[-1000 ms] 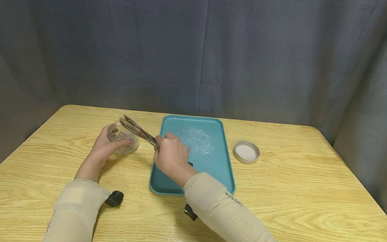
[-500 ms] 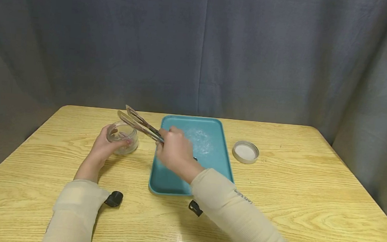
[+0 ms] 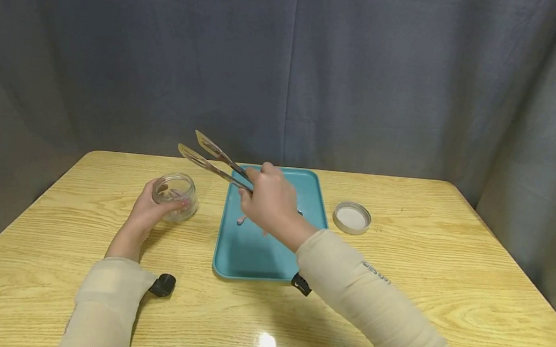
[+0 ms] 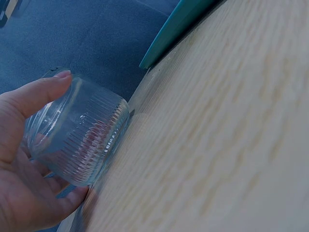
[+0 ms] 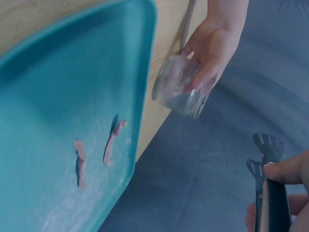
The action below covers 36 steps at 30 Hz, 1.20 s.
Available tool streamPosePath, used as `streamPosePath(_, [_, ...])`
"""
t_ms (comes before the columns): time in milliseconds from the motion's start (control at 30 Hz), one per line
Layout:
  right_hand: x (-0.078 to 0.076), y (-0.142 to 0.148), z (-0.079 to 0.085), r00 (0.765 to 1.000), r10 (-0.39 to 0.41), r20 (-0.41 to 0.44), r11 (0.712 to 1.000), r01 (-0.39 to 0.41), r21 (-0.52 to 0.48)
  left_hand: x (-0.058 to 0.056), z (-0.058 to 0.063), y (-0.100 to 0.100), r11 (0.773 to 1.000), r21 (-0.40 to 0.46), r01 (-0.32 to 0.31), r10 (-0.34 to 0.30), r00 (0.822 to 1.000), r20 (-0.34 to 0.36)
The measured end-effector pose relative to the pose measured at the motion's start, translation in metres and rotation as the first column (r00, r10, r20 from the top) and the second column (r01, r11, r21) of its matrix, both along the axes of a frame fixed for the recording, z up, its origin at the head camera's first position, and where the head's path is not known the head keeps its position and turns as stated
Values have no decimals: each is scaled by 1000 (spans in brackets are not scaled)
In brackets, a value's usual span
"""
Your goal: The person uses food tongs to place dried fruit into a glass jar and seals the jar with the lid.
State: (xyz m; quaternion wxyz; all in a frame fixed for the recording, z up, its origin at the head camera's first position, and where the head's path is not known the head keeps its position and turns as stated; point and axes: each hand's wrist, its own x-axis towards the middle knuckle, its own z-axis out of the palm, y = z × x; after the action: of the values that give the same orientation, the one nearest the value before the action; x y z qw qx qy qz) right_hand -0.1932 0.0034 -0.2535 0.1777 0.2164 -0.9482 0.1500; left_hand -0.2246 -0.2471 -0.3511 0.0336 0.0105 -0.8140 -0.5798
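My left hand [image 3: 147, 210] grips a clear ribbed glass jar [image 3: 187, 193], thumb on the near side, mouth upward. The jar rests on the table at the left; something pinkish lies in its bottom, seen through the glass [image 4: 91, 135]. In my right hand [image 3: 272, 201] is a pair of metal tongs [image 3: 232, 164], raised above the tray and pointing up and left. Their tips stand apart with nothing between them. Two twisted pink strips, one left [image 5: 80, 164] and one right [image 5: 113, 144] in the right wrist view, lie on the teal tray [image 3: 252, 260].
A round screw lid [image 3: 352, 218], its white inside upward, lies right of the tray. White powder [image 5: 63, 215] dusts part of the tray. Behind the wooden table [image 3: 422, 259] hangs a dark grey curtain [image 3: 285, 72].
My right hand has lifted the tongs up and right, away from the jar, and their tips have spread wider. Pink strips on the tray have come into view. My left hand stays on the jar.
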Motion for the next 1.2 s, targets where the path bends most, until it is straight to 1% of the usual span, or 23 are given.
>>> streamPosePath(233, [2, 15, 3, 1000, -3, -17, 1000, 4, 27, 0, 0, 0, 1000, 10, 0, 0, 1000, 7])
streamPosePath(333, [3, 22, 1, 1000, -4, -14, 1000, 5, 27, 0, 0, 0, 1000, 12, 1, -1, 1000, 9])
streamPosePath(467, [4, 30, -3, 1000, -9, 17, 1000, 9, 29, 0, 1, 0, 1000, 7, -3, 3, 1000, 12])
streamPosePath(633, [7, 42, -7, 1000, -13, 6, 999, 13, 46, 1, 1, 0, 1000, 6, -1, 1, 1000, 10])
streamPosePath(833, [10, 55, -18, 1000, 16, -3, 998, -16, 55, 1, 1, 0, 1000, 1, -10, 10, 1000, 8])
streamPosePath(1033, [12, 66, -32, 999, 37, -16, 996, -35, 81, 1, 1, 1, 1000, 8, -9, 9, 1000, 11])
streamPosePath(1200, [13, 72, -43, 999, 44, 5, 994, -44, 97, 0, 1, 1, 1000, 4, -8, 8, 1000, 11])
